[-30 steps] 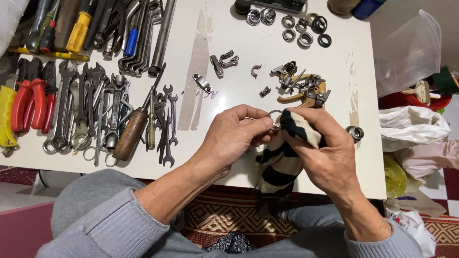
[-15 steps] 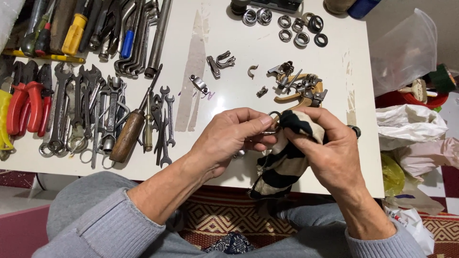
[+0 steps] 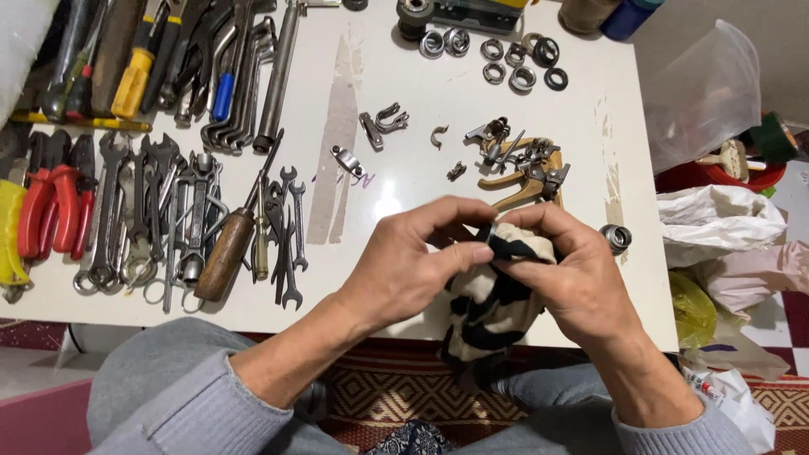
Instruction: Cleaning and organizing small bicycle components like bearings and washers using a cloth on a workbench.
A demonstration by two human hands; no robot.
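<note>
Item: small dark ring (image 3: 485,233), round, mostly hidden, pinched at the front edge of the white table (image 3: 472,101) between both hands and wrapped in a striped rag (image 3: 489,303) of soft cream and black cloth, which hangs below the table edge

Left hand (image 3: 404,270): fingers curled closed, thumb and forefinger nipped on the ring and the rag

Right hand (image 3: 573,278): fingers folded closed over the top of the rag, pressing it on the ring

Just beside the right hand: one short metal bearing (image 3: 617,238), shiny, cylindrical

Behind the hands: a tangle of small steel clips and brass-coloured handles (image 3: 522,164), and loose bent metal brackets (image 3: 383,122)

Far edge: a cluster of steel and black rings (image 3: 506,59)

Left of the hands: a wooden-handled screwdriver (image 3: 226,253), rows of grey open-ended spanners (image 3: 152,202), red-handled pliers (image 3: 50,202), yellow- and blue-handled tools (image 3: 135,80)

Right, off the table: a clear plastic bag (image 3: 704,93) and crumpled white bags (image 3: 716,219)
</note>
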